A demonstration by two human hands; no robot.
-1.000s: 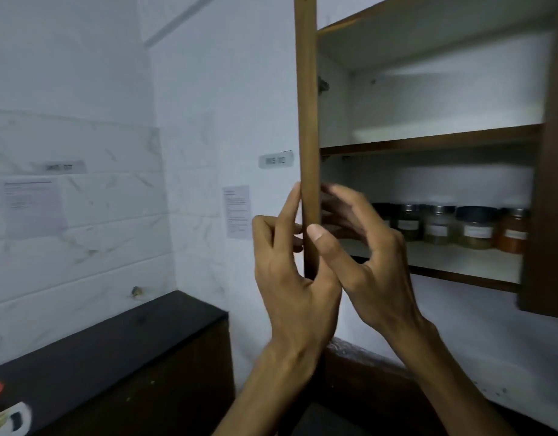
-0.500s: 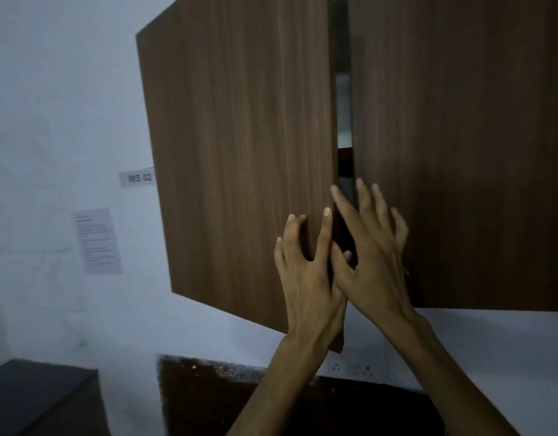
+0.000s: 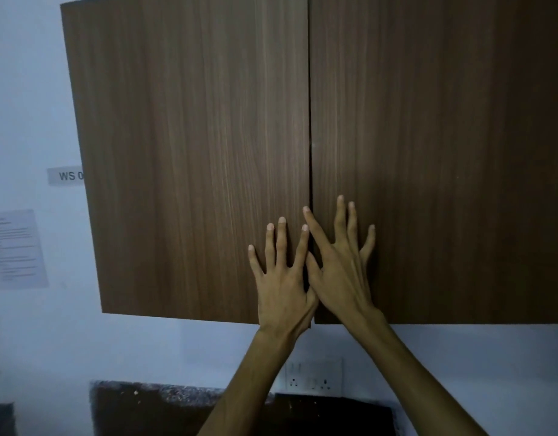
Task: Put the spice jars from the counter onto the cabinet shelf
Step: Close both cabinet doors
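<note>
spice jars, shelf hidden behind closed cabinet doors; hands flat.

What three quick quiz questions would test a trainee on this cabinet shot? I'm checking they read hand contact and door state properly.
1. True or false: the left cabinet door and right cabinet door both look shut.
2. Where does the left hand rest? A) on the wall socket B) flat on the left cabinet door C) on the paper notice
3. Fill in: the right hand lies with fingers ____ on the right cabinet door.

Key:
1. True; only a thin seam shows between them.
2. B
3. Spread; it holds nothing, and no spice jars are visible.
</note>
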